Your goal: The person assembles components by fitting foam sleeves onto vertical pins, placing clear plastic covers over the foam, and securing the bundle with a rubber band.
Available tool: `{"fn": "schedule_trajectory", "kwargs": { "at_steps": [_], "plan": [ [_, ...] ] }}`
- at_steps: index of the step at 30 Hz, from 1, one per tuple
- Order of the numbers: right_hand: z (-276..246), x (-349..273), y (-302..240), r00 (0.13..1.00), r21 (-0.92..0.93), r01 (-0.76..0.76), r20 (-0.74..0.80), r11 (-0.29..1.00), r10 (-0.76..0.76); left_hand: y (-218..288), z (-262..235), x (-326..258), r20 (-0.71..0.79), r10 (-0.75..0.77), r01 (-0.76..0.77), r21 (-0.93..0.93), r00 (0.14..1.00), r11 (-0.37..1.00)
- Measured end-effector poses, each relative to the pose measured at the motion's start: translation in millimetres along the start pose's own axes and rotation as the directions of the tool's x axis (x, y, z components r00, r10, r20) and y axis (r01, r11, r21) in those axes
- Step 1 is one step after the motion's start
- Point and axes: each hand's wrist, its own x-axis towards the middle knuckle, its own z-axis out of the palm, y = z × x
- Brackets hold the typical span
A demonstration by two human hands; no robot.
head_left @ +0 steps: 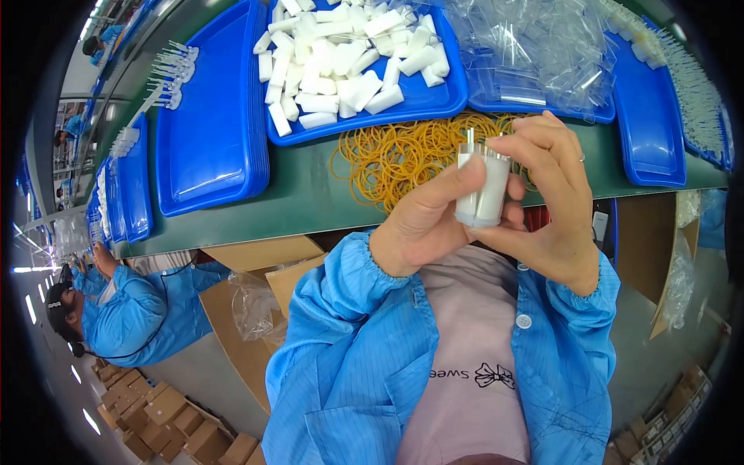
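Observation:
Just in front of my chest, both hands grip a small bundle of white blocks (490, 194) inside a clear plastic wrap, with thin clear stems sticking up from its top. My left hand (422, 221) is closed on its left side, the thumb pressed along the front. From the right, my right hand (562, 209) pinches it, thumb at the bottom edge and fingertips at the top. Behind the bundle lies a heap of yellow rubber bands (380, 167) on the green table (310, 194). Fingers hide part of the bundle's sides.
A blue tray (457, 89) holds many white blocks; beside it, clear plastic pieces (535, 50) fill another. Stacked blue trays (209, 155) stand left, and another blue tray (655, 147) right. Open cardboard boxes (232, 325) sit below the table edge. A co-worker in blue (139, 310) works at left.

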Motion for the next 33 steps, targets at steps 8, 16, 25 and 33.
{"fn": "schedule_trajectory", "kwargs": {
  "at_steps": [8,16,25,33],
  "plan": [
    [-4,6,0,0.995,0.236,-0.047,-0.077,0.971,0.067,23,22,-24,-0.089,0.118,-0.1,0.194,0.989,0.976],
    [14,-14,40,0.975,0.108,-0.21,-0.047,0.972,0.216,56,17,-68,-0.081,0.538,-0.519,0.182,0.839,0.835],
    [42,-15,43,0.996,-0.417,-0.091,-0.042,0.904,0.08,57,2,-69,-0.008,0.529,-0.52,0.173,0.849,0.837],
    [46,-8,49,0.999,-0.462,-0.038,-0.003,0.886,0.041,52,1,-65,-0.033,0.478,-0.467,0.161,0.878,0.869]
  ]
}}
